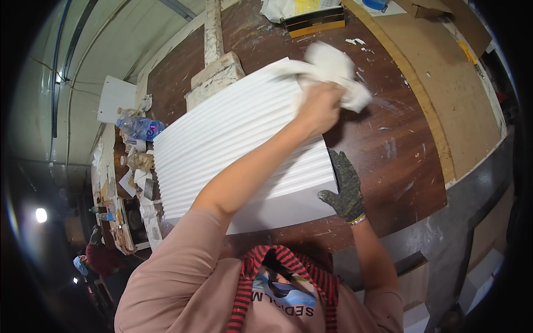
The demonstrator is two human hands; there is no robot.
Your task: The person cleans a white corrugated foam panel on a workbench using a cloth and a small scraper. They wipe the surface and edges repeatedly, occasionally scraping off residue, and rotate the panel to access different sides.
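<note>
Steadying white ribbed panel (233, 144) at near corner; right hand (345, 186), in dark knit glove, lies flat against panel's end face, fingers spread, gripping nothing; panel spans dark wooden tabletop (388, 144) between both hands; looks rigid, broad, likely light yet awkward, grooved face probably dent-prone, so best held by edges or end faces; farther off, left hand (319, 105) bare, fingers closed around crumpled white cloth (333, 69) pressed at panel's far corner; cloth soft, limp, bunches easily; beyond fingers, plaster-crusted block (214, 75) rests near panel's far edge.
</note>
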